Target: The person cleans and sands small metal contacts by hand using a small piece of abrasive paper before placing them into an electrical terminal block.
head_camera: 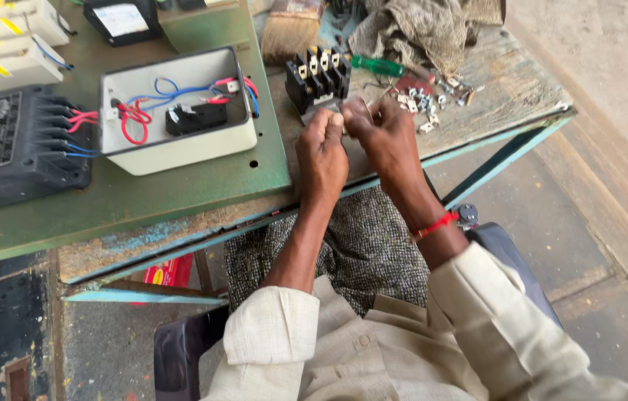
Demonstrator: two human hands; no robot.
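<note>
My left hand (321,148) and my right hand (382,132) meet over the worn wooden bench (507,89), fingers pinched together on a small pale metal part (331,110) that is mostly hidden between them. Just beyond my fingertips stands a black electrical contactor block (317,76) with metal terminals. A red thread circles my right wrist. What exactly the fingers grip is too small to tell.
A white open switch box (177,111) with red and blue wires sits on a green metal panel (143,197). A black terminal unit (17,145) lies left. Loose screws (425,100), a green-handled screwdriver (377,65), a brush (290,30) and a rag (422,26) lie behind.
</note>
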